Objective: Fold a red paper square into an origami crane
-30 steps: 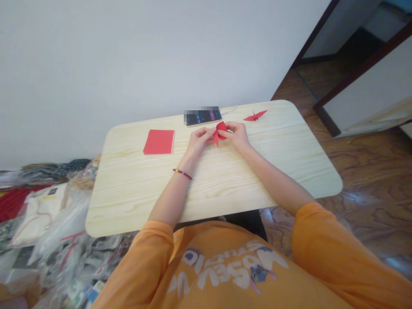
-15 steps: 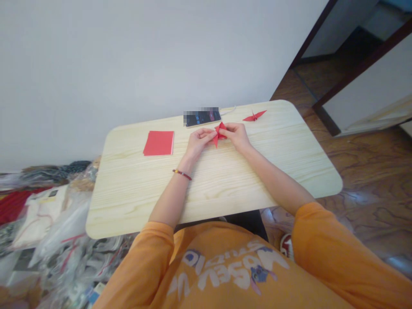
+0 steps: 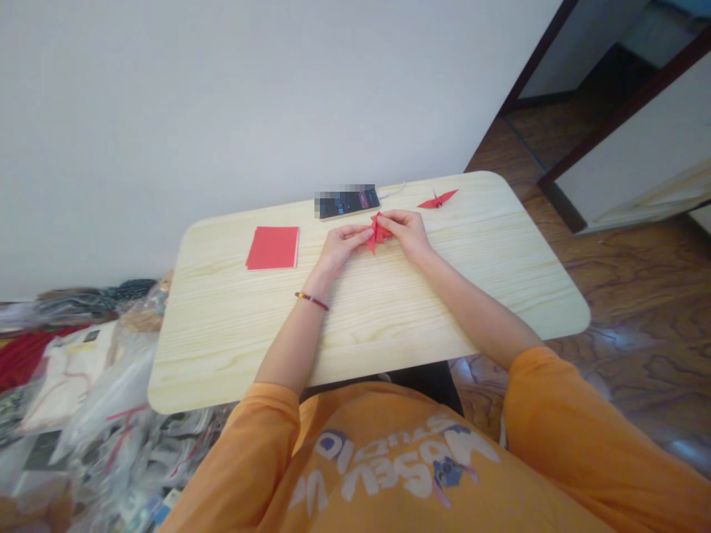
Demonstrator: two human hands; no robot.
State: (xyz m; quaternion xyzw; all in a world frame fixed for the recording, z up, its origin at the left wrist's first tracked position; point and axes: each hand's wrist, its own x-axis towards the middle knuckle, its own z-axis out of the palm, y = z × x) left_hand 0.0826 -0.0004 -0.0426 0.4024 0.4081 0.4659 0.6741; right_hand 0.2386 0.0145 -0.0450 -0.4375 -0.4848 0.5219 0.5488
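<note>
Pale table (image 3: pixel 233 326): your left hand (image 3: pixel 338 246) and right hand (image 3: pixel 411 235) pinch the folded red paper (image 3: pixel 381 233), likely to steady it.

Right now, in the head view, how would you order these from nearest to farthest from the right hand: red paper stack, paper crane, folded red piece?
1. Folded red piece: pinched in the right hand.
2. Paper crane: just beyond the hand, slightly right.
3. Red paper stack: well over to the left.

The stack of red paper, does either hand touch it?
No, the left hand and right hand both hold the folded paper, and the stack lies apart from them.
</note>
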